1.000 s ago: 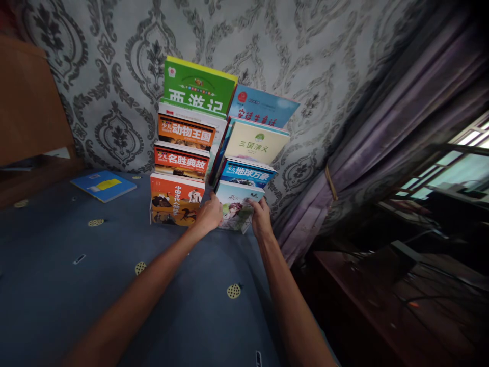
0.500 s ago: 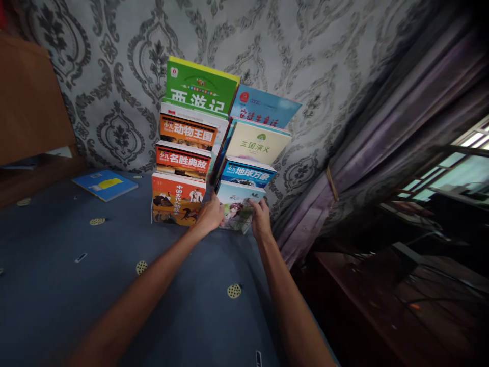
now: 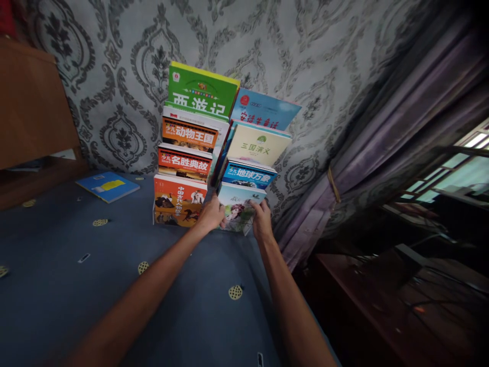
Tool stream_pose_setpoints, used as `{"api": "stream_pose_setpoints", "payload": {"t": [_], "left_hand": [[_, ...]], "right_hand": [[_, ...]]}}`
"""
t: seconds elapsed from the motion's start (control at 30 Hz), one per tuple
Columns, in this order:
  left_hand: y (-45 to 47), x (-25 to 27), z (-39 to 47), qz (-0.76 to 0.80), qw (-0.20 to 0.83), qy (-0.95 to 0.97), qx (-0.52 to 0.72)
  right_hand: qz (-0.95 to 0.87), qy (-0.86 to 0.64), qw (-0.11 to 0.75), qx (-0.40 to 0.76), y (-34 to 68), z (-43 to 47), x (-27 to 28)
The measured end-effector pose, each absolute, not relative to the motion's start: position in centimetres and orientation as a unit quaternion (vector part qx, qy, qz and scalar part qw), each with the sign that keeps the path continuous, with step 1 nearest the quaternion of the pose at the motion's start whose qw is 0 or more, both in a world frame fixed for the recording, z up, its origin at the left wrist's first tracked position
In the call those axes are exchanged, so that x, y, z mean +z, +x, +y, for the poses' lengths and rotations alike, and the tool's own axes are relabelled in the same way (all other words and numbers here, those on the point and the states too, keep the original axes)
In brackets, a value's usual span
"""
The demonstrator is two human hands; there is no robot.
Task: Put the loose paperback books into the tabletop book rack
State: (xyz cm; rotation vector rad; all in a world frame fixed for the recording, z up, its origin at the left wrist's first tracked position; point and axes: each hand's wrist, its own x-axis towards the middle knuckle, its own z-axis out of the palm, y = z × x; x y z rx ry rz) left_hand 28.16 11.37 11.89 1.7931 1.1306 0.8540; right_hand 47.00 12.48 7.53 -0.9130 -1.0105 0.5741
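Both hands grip a pale blue-green book with a pictured figure on its cover, at the front of the right-hand column of books. My left hand is closed on its left edge, and my right hand pinches the right edge, thumb on the cover. Behind it rise a blue book, a cream book and a light blue book. In the left column, an orange book stands in front, with red, orange and green books stepped up behind. Whatever supports the columns is mostly hidden.
A blue book with a yellow patch lies flat on the dark blue patterned cloth. Wooden furniture stands at left. Patterned wallpaper backs the books. A tied purple curtain and a dark reddish table with cables are at right.
The view has shifted slightly, so everything sits a little lower and to the right. Both hands keep the same hold on the pale blue-green book, and the books stay in place.
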Motion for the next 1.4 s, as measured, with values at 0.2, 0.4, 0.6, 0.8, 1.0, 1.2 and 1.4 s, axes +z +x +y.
{"api": "stream_pose_setpoints", "payload": {"t": [0.2,0.4,0.6,0.8,1.0,1.2,1.4], "left_hand": [[28.2,11.8,11.4,0.439,0.428,0.712,0.343],[28.3,11.4,11.6,0.426,0.442,0.711,0.342],[28.2,11.6,11.4,0.43,0.443,0.712,0.335],[28.0,11.5,11.2,0.431,0.442,0.713,0.332],[28.0,11.5,11.3,0.425,0.447,0.713,0.334],[27.9,11.7,11.3,0.42,0.463,0.702,0.34],[28.1,11.4,11.4,0.403,0.486,0.691,0.35]], "right_hand": [[-0.444,-0.412,0.746,0.277,46.7,12.3,7.8],[-0.449,-0.417,0.745,0.261,46.6,12.3,7.6],[-0.468,-0.412,0.743,0.245,46.4,12.1,7.8],[-0.474,-0.408,0.743,0.238,46.0,11.8,8.2],[-0.482,-0.413,0.735,0.24,46.1,11.7,8.0],[-0.474,-0.41,0.736,0.256,46.1,11.7,8.4],[-0.459,-0.388,0.741,0.299,46.4,11.7,8.6]]}}
